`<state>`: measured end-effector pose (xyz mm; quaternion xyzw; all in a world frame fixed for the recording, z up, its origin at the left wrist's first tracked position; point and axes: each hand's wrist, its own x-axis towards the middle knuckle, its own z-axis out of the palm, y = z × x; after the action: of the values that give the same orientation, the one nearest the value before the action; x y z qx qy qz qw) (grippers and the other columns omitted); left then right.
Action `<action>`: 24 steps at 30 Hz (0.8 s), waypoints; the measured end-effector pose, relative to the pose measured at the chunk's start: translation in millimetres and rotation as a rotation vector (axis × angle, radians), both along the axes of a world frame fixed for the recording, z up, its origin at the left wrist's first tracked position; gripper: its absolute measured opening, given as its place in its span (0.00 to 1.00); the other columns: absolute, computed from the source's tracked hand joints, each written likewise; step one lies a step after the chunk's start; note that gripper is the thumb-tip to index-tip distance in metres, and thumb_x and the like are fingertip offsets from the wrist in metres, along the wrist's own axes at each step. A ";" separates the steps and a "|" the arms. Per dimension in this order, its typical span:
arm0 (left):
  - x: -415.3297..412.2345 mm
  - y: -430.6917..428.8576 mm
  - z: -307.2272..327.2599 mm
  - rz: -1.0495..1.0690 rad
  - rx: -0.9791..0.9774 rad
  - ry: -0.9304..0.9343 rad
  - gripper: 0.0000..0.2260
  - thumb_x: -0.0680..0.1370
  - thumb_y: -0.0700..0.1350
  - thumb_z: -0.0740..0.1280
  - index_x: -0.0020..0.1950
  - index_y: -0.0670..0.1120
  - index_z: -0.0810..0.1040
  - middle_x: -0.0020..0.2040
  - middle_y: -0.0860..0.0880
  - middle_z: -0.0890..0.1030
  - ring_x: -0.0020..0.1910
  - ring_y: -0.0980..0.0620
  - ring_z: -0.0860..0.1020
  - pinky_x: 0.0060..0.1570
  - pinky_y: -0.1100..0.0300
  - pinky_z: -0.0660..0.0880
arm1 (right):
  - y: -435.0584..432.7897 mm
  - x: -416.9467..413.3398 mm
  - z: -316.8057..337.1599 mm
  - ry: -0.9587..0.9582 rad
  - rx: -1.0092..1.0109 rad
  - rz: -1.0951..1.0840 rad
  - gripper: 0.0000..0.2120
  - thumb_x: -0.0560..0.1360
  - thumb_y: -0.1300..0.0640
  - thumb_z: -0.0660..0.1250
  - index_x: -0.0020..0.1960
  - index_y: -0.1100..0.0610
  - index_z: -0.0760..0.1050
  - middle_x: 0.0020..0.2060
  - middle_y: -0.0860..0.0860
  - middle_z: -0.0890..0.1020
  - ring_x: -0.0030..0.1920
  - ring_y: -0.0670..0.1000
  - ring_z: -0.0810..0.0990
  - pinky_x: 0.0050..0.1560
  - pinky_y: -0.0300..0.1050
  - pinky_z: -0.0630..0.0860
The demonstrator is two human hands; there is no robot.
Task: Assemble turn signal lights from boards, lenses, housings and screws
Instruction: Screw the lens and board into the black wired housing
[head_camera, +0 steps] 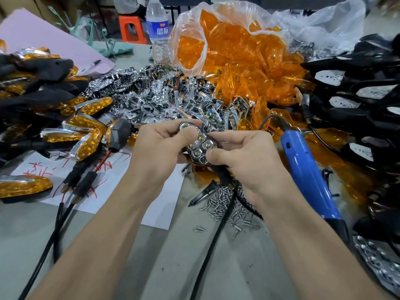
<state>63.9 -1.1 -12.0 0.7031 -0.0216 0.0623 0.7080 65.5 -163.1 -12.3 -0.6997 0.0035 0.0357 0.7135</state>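
We are holding a chrome board [200, 148] above the table [173, 256], with the left hand [161, 146] pinching its upper end and the right hand [244, 156] gripping its lower edge. Screws [225, 204] are lying scattered just beneath our hands, and a blue screwdriver [307, 174] is resting to the right. Orange lenses [233, 50] are spilling from a bag behind, black housings [357, 94] are piling up at right, and finished lights [86, 126] at left.

Orange lenses [233, 53], blue screwdriver [307, 169]
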 end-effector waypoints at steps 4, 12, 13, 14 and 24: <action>1.4 1.1 -1.0 0.028 0.053 -0.048 0.10 0.81 0.36 0.69 0.49 0.48 0.87 0.40 0.28 0.77 0.39 0.41 0.78 0.43 0.39 0.85 | 1.7 -0.5 -1.8 -0.002 -0.068 -0.003 0.15 0.67 0.69 0.79 0.40 0.49 0.85 0.36 0.53 0.88 0.37 0.56 0.87 0.47 0.64 0.85; 3.4 2.0 -3.8 0.084 0.091 -0.050 0.10 0.80 0.36 0.70 0.47 0.49 0.88 0.31 0.51 0.78 0.30 0.53 0.75 0.31 0.57 0.80 | 10.3 -1.3 -6.8 -0.040 -0.168 -0.011 0.09 0.71 0.59 0.79 0.41 0.44 0.86 0.40 0.46 0.89 0.42 0.53 0.88 0.50 0.60 0.85; 2.9 0.3 -4.1 0.082 0.080 -0.050 0.10 0.81 0.38 0.70 0.47 0.50 0.88 0.32 0.49 0.78 0.32 0.51 0.75 0.34 0.54 0.82 | 8.9 -0.7 -6.2 -0.030 -0.151 -0.021 0.11 0.71 0.61 0.79 0.39 0.44 0.86 0.39 0.46 0.89 0.42 0.54 0.88 0.50 0.60 0.85; 2.6 -1.4 -4.4 0.074 0.050 -0.037 0.09 0.81 0.39 0.70 0.47 0.50 0.89 0.34 0.47 0.80 0.34 0.50 0.77 0.36 0.53 0.83 | 7.7 -0.6 -5.5 -0.024 -0.134 -0.033 0.13 0.71 0.63 0.79 0.39 0.44 0.85 0.39 0.47 0.89 0.43 0.54 0.88 0.50 0.59 0.86; -1.3 -11.1 -6.2 -0.068 -0.021 0.081 0.11 0.81 0.41 0.70 0.40 0.48 0.86 0.39 0.48 0.84 0.39 0.50 0.83 0.41 0.49 0.85 | 4.4 0.3 -1.8 0.023 -0.008 -0.137 0.14 0.69 0.66 0.80 0.39 0.48 0.83 0.39 0.51 0.89 0.47 0.57 0.88 0.49 0.58 0.86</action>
<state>62.7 -12.1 -18.2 0.6965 -0.0162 0.0101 0.7173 65.7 -158.7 -14.1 -0.7004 0.0596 -0.0054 0.7112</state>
